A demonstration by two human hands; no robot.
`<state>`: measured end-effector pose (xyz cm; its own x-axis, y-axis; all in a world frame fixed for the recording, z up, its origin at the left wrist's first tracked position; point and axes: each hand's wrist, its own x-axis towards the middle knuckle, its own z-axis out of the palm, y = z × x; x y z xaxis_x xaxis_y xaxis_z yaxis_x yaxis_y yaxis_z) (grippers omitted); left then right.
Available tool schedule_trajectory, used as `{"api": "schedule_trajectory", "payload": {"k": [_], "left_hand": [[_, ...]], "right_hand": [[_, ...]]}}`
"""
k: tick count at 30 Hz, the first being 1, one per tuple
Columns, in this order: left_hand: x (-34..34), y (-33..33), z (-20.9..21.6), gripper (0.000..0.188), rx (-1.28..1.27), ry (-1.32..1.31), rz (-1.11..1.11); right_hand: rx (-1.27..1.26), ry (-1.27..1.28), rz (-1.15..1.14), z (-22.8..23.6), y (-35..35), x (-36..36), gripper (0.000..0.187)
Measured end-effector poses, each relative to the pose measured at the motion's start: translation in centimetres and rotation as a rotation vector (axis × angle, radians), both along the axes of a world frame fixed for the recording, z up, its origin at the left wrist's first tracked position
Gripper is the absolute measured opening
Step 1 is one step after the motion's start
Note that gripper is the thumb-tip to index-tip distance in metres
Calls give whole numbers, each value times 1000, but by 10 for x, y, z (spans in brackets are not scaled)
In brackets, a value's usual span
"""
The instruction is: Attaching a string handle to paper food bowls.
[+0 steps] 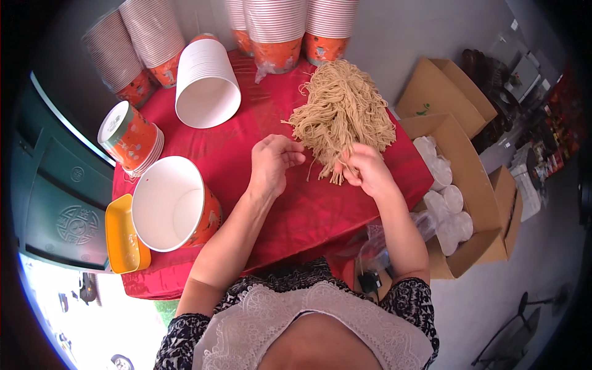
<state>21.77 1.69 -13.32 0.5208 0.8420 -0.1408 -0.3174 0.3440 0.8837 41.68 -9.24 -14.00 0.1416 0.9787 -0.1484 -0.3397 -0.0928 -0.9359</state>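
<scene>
A large heap of thin tan strands (345,111), which could be noodles or yarn, lies on the red-covered table in front of me. At its near end my right hand (365,169) pinches some of the strands between thumb and fingers. My left hand (275,161) is raised just left of the heap, its fingers loosely bent and apart from the thumb, with nothing visible in it. To the left of my left forearm a big paper bucket (168,203), white inside and orange outside, tilts with its mouth toward me.
A yellow plastic tub (127,234) stands at the table's left edge. Beyond are a short stack of orange cups (132,139), a lying stack of white buckets (208,86) and tall wrapped stacks (277,37). Right of the table, a cardboard box (475,185) holds wrapped white round containers (449,209).
</scene>
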Motion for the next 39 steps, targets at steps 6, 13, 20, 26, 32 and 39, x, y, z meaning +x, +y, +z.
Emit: {"api": "schedule_trajectory", "payload": {"k": [6, 13, 20, 26, 32, 39], "left_hand": [[-2, 3, -19, 10, 39, 3, 430], [13, -5, -38, 8, 972, 605, 204], [47, -27, -47, 20, 1246, 916, 93], [27, 14, -31, 19, 556, 377, 196], [12, 30, -16, 12, -32, 86, 243], [7, 27, -26, 19, -103, -31, 355]], "right_hand": [[-125, -307, 121, 19, -50, 1, 13], [-3, -614, 484, 36, -77, -1, 22], [-99, -1315, -324, -4, -23, -15, 26], [-37, -1262, -102, -26, -14, -13, 15], [46, -914, -139, -13, -32, 4, 11], [-34, -989, 120, -1, -71, 12, 10]]}}
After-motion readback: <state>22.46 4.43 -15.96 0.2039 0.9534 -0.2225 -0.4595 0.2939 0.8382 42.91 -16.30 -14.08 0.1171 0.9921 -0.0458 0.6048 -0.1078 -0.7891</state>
